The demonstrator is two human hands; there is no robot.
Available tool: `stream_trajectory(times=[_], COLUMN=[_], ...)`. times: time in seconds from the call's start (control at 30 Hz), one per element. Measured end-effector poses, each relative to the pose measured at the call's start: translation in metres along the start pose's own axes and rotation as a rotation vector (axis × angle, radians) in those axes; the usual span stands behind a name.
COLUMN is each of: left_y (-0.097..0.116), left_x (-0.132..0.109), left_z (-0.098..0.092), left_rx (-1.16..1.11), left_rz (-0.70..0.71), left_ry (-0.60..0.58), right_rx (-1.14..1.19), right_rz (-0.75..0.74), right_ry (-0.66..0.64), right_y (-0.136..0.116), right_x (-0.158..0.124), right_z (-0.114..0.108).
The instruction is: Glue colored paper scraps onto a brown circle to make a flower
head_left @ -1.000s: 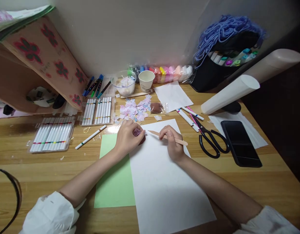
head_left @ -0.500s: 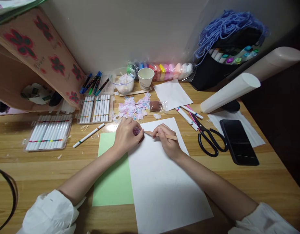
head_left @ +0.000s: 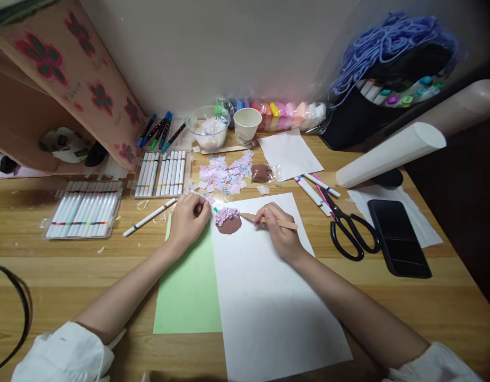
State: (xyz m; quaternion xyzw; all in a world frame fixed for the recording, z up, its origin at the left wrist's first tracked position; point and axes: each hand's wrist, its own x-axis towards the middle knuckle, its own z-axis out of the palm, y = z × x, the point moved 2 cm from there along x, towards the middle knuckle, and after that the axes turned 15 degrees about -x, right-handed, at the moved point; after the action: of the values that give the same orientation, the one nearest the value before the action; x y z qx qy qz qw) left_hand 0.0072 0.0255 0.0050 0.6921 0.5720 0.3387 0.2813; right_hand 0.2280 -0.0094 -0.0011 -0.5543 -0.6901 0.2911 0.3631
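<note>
My right hand (head_left: 282,233) grips a flat wooden craft stick (head_left: 288,224), its tip at the right edge of a round patch of brown clay (head_left: 229,227). Pink and white paper scraps (head_left: 227,213) cover the upper part of that patch, and a small green mark sits at its upper left. The patch is on a white sheet of paper (head_left: 277,297). My left hand (head_left: 188,218) lies just left of the patch, over the top of a green sheet (head_left: 187,297). Its fingers are curled, thumb against forefinger; what they hold, if anything, is hidden.
Behind the hands lie torn paper scraps (head_left: 225,172), a bag of brown clay (head_left: 263,173), a plastic bowl (head_left: 209,139) and a paper cup (head_left: 247,126). Marker boxes (head_left: 84,215) stand left. Black scissors (head_left: 348,228), a phone (head_left: 400,239) and a white tube (head_left: 388,154) are right.
My left hand has drawn back to the left, uncovering the clay patch and its paper scraps. The right hand keeps its hold on the craft stick. The whole view has shifted slightly.
</note>
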Motion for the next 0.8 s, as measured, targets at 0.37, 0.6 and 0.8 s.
stream_trajectory(times=[0.37,0.6,0.8], left_y=[-0.004,-0.004,-0.003], left_x=[0.001,0.0,-0.002], left_z=[0.004,0.002,-0.004], left_rx=[0.061,-0.002,-0.006], left_rz=[-0.009,0.008,0.006], left_ry=[-0.041,-0.029,0.126], right_rx=[-0.177,-0.343,-0.008], right_rz=[-0.217,-0.42,-0.086], right_ry=[-0.124,-0.211,0.002], right_y=[-0.019,-0.041,-0.021], right_x=[0.036,0.059,0.035], right_z=[0.0,0.013,0.001])
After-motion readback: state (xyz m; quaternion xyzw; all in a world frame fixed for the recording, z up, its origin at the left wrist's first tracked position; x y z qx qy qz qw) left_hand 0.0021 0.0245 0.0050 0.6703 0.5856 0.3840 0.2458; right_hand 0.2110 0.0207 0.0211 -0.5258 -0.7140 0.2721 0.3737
